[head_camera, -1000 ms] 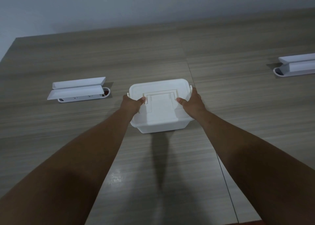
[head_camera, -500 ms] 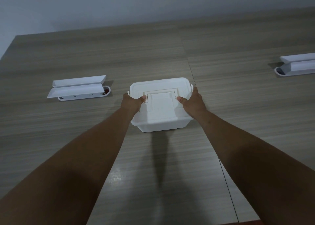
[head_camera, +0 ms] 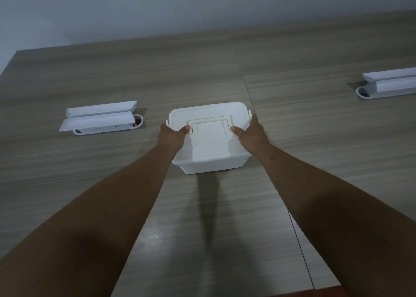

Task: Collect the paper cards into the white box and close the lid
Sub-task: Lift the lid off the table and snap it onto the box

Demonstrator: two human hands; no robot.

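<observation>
The white box (head_camera: 210,161) stands in the middle of the wooden table with its lid (head_camera: 209,125) lying flat on top. My left hand (head_camera: 171,135) grips the box's left side, thumb resting on the lid. On the opposite side my right hand (head_camera: 252,133) holds the box the same way, thumb on the lid and fingers down the side. No paper cards are visible; the inside of the box is hidden by the lid.
A white flip-up socket unit (head_camera: 101,118) is set into the table (head_camera: 67,172) to the left of the box. Another like it (head_camera: 389,83) sits at the far right edge. A seam (head_camera: 297,240) runs down the table right of the middle.
Both hands stay on the box's sides with thumbs on the lid. The box and hands have hardly shifted; only the view has moved slightly.
</observation>
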